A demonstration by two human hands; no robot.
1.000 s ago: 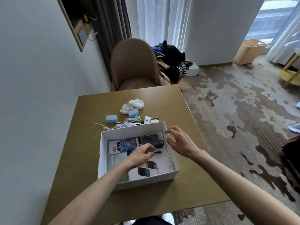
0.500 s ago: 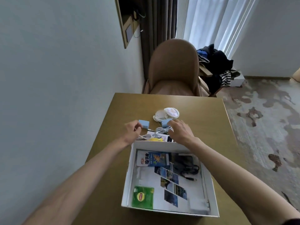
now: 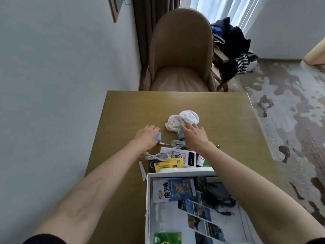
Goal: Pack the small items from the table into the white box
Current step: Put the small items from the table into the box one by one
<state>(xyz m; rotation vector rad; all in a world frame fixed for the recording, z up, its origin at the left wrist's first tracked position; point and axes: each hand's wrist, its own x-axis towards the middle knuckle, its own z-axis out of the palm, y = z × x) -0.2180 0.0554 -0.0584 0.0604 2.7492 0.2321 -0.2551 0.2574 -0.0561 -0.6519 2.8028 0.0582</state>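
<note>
The white box [image 3: 181, 173] stands open at the near right of the table; a blue snack packet [image 3: 174, 190], a green tea sachet [image 3: 167, 237] and a black cable [image 3: 219, 199] lie in it over printed photos. Beyond the box, my left hand [image 3: 146, 136] curls over a light blue charger block [image 3: 158, 136]. My right hand [image 3: 193, 136] lies flat with fingers apart, its tips at two rolled white socks [image 3: 182, 119]. A second blue plug [image 3: 180, 135] shows beside its thumb.
Between the hands and the box lie white cables [image 3: 175, 144], a white power bank [image 3: 190, 158], a yellow tea packet [image 3: 168, 163] and a small tube [image 3: 142, 169]. A brown chair [image 3: 181, 55] faces the table's far edge. The wall runs along the left.
Both hands have left the box and reached forward over its far wall to the loose items. My left hand has closed on the blue block; the view has tilted down and nearer.
</note>
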